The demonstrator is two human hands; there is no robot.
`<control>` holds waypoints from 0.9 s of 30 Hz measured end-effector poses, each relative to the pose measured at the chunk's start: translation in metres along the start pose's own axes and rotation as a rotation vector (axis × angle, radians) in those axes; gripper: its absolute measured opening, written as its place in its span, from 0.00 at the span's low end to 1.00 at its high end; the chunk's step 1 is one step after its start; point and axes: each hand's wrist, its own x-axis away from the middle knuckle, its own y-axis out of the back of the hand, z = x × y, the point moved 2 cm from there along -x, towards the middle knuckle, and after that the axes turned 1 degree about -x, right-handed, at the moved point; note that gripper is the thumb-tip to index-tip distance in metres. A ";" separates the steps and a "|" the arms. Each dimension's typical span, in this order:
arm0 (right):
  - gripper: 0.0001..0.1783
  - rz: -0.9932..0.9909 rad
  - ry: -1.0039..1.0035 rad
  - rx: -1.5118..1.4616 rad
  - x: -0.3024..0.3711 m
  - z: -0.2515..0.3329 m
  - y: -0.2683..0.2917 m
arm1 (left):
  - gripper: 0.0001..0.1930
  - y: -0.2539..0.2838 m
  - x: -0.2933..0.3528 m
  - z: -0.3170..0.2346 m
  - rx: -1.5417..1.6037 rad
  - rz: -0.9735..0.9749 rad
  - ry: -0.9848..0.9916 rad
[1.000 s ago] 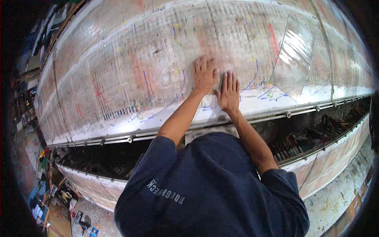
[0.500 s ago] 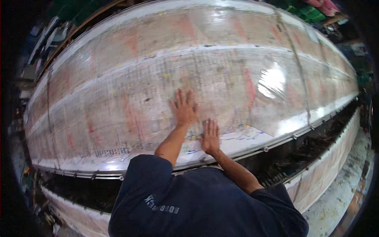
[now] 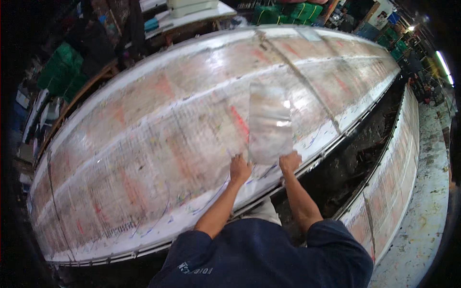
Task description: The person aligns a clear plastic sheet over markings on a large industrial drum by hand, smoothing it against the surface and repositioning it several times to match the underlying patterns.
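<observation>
Pale lettering shows on the dark shirt. The left hand, its forearm angled forward, has curled fingers clamped on the near left corner of a clear sheet over the long, ink-marked table; the right hand, knuckles up, clamps the near right corner likewise.

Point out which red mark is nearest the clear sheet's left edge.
The bright red streak beside that edge of the clear sheet, beyond the left hand; the rest lie farther away.
</observation>
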 end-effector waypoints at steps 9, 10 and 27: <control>0.37 0.610 -0.055 -0.226 -0.079 -0.070 -0.029 | 0.46 -0.064 -0.050 -0.096 -0.337 -0.031 0.580; 0.37 0.635 -0.058 -0.233 -0.091 -0.073 -0.039 | 0.44 -0.057 -0.056 -0.096 -0.292 -0.058 0.617; 0.33 1.322 0.667 -0.828 -0.283 0.096 0.155 | 0.21 0.046 -0.158 -0.271 -0.057 -0.333 0.148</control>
